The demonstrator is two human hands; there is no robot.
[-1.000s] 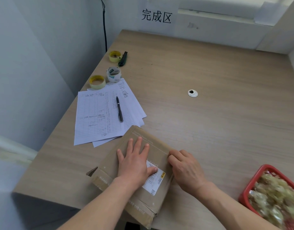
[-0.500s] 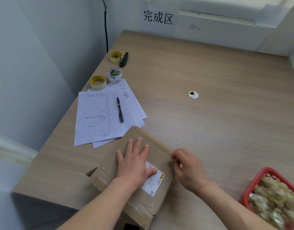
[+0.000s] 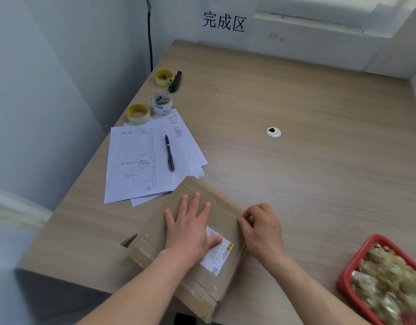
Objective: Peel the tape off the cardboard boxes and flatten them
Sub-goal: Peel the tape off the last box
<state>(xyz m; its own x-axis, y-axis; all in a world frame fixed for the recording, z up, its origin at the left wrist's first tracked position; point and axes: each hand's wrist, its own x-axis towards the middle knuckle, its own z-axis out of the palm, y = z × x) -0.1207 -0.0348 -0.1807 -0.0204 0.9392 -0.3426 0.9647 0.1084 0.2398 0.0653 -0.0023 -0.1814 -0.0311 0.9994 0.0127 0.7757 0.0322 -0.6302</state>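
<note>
The surface (image 3: 296,184) is pale wood grain. The box (image 3: 178,233) is brown cardboard with faint white lettering and a white label (image 3: 217,256) bearing a yellow mark. White lined papers (image 3: 136,165) carry a black pen (image 3: 170,153). Near the left edge sit yellow tape rolls (image 3: 138,113). The basket (image 3: 357,261) is red.

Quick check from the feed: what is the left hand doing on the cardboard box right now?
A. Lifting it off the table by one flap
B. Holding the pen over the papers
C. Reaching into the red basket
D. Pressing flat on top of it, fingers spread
D: the left hand lies flat with fingers spread on top of the cardboard box, while the right hand works with curled fingers at the box's right edge.
</note>
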